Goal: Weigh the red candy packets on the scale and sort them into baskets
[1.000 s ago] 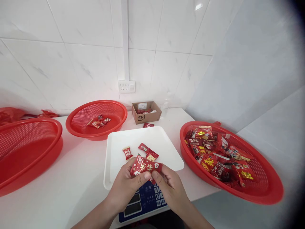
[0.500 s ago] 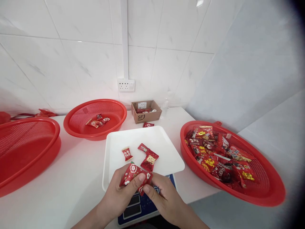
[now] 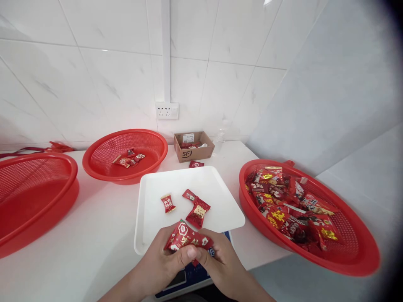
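Observation:
Both of my hands pinch a red candy packet (image 3: 185, 238) with white flowers and gold characters, held over the near edge of the white tray (image 3: 157, 218). My left hand (image 3: 163, 262) grips its left side with thumb on top. My right hand (image 3: 220, 262) holds its right end, fingers closed. Three small red wrapped candies lie on the tray: one (image 3: 168, 203) at left, two (image 3: 197, 209) touching at the middle. The tray rests on a blue scale (image 3: 192, 279), mostly hidden by my hands.
A red basket (image 3: 346, 256) full of red packets sits at right, over the counter edge. A red basket (image 3: 126, 147) with a few candies stands behind the tray, a large one (image 3: 40, 201) at left. A small cardboard box (image 3: 193, 147) and a loose candy (image 3: 195, 164) lie by the wall.
My hands drew the packet slightly toward me and turned it; it went from flat to tilted, then back to nearly level. The candies on the tray stayed put.

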Available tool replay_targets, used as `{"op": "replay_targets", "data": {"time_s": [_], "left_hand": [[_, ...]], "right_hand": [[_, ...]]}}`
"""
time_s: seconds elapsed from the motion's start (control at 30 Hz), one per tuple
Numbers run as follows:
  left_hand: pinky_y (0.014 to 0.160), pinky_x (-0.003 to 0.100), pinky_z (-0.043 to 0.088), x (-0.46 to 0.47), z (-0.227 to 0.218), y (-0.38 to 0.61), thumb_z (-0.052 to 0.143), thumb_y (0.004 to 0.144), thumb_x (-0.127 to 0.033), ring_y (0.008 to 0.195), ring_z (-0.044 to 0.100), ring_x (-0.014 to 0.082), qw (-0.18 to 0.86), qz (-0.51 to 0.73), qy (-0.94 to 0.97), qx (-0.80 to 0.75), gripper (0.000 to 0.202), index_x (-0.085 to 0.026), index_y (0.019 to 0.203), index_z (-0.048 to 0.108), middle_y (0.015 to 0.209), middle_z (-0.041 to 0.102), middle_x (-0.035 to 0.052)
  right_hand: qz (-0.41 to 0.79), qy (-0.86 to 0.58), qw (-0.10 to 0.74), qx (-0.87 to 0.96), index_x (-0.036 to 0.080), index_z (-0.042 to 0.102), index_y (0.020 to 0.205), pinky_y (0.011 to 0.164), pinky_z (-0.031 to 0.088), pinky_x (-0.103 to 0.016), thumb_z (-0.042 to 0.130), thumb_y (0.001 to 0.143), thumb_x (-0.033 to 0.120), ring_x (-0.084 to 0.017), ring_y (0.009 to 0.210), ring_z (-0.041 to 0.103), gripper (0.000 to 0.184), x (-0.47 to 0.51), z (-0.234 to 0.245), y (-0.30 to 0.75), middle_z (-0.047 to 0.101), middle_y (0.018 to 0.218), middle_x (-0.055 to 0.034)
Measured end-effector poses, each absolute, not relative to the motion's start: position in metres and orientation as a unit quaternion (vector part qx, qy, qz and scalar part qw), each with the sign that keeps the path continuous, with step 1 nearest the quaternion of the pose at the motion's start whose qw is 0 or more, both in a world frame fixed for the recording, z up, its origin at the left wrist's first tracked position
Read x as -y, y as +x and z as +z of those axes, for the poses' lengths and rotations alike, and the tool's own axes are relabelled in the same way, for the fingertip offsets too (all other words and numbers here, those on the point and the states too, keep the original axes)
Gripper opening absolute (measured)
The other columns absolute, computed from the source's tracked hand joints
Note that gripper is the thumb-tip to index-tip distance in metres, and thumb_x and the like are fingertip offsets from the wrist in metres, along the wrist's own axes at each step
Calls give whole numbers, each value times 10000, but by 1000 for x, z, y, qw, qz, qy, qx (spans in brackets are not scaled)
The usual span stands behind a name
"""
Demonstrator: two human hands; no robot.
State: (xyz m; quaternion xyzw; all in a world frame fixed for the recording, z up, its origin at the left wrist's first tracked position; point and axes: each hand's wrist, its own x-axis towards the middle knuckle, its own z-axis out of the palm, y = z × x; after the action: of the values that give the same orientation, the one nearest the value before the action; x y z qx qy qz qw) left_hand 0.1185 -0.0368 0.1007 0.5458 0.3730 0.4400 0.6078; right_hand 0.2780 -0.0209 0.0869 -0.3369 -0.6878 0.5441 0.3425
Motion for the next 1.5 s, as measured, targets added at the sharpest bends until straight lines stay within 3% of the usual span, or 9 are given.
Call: {"op": "replay_targets", "data": {"time_s": [0.2, 0.33, 0.5, 0.67, 0.93, 1.13, 1.27, 1.4, 1.5], "left_hand": [[706, 248, 421, 39, 99, 120, 681, 743, -376, 783, 520, 159, 668, 422, 506, -346, 271, -166, 891, 593, 804, 577, 15], [631, 216, 377, 39, 100, 119, 648, 774, -355, 675, 451, 111, 648, 428, 515, -363, 222, -165, 770, 533, 695, 491, -26], [517, 205, 278, 37, 106, 113, 611, 791, -385, 565, 318, 82, 580, 374, 606, -396, 311, -163, 645, 448, 605, 385, -50], [582, 220, 364, 37, 112, 101, 619, 767, -445, 609, 431, 113, 580, 425, 531, -448, 315, -160, 677, 519, 625, 493, -22], [611, 256, 431, 38, 117, 85, 630, 698, -567, 628, 508, 164, 518, 434, 508, -534, 407, -168, 658, 562, 620, 561, 4], [604, 263, 439, 44, 113, 87, 444, 721, -725, 596, 513, 180, 398, 460, 506, -612, 571, -191, 543, 538, 568, 563, 25], [653, 266, 434, 44, 115, 84, 531, 717, -656, 663, 531, 190, 426, 479, 457, -616, 484, -179, 637, 557, 630, 591, 21], [567, 238, 377, 45, 116, 80, 640, 689, -554, 570, 445, 138, 470, 453, 479, -587, 418, -176, 591, 489, 569, 516, -20], [601, 242, 386, 45, 115, 79, 620, 733, -505, 626, 475, 153, 510, 412, 516, -551, 370, -177, 622, 491, 606, 527, -16]], "right_hand": [[565, -294, 348, 688, 197, 607, 859, 722, 433, -279, 437, 893, 457, -164, 750, 536, 313, 22, 88, 281, 601, 790, -20], [556, -297, 323, 706, 205, 608, 922, 721, 430, -269, 461, 897, 409, -158, 768, 547, 254, 22, 91, 285, 612, 825, -17], [523, -327, 275, 737, 203, 598, 923, 692, 424, -248, 499, 883, 383, -152, 773, 566, 209, 21, 93, 288, 628, 833, -10], [475, -316, 260, 779, 196, 615, 929, 700, 444, -245, 509, 870, 362, -143, 762, 590, 206, 16, 96, 294, 652, 833, -19], [231, -412, 296, 830, 207, 616, 993, 868, 443, -369, 488, 873, 226, -210, 995, 554, 176, -10, 84, 300, 629, 1016, -75], [174, -429, 254, 849, 207, 634, 1025, 918, 432, -413, 535, 838, 193, -233, 1063, 529, 212, -21, 76, 298, 591, 1109, -86], [172, -474, 250, 827, 206, 647, 928, 905, 436, -413, 529, 839, 214, -234, 1049, 539, 148, -26, 77, 304, 586, 1091, -83], [186, -483, 248, 819, 204, 638, 895, 908, 413, -425, 524, 842, 225, -235, 1040, 537, 127, -29, 79, 307, 588, 1070, -80], [200, -476, 285, 808, 205, 620, 891, 923, 385, -418, 514, 856, 251, -231, 1053, 521, 121, -26, 83, 305, 601, 1040, -71]]}}
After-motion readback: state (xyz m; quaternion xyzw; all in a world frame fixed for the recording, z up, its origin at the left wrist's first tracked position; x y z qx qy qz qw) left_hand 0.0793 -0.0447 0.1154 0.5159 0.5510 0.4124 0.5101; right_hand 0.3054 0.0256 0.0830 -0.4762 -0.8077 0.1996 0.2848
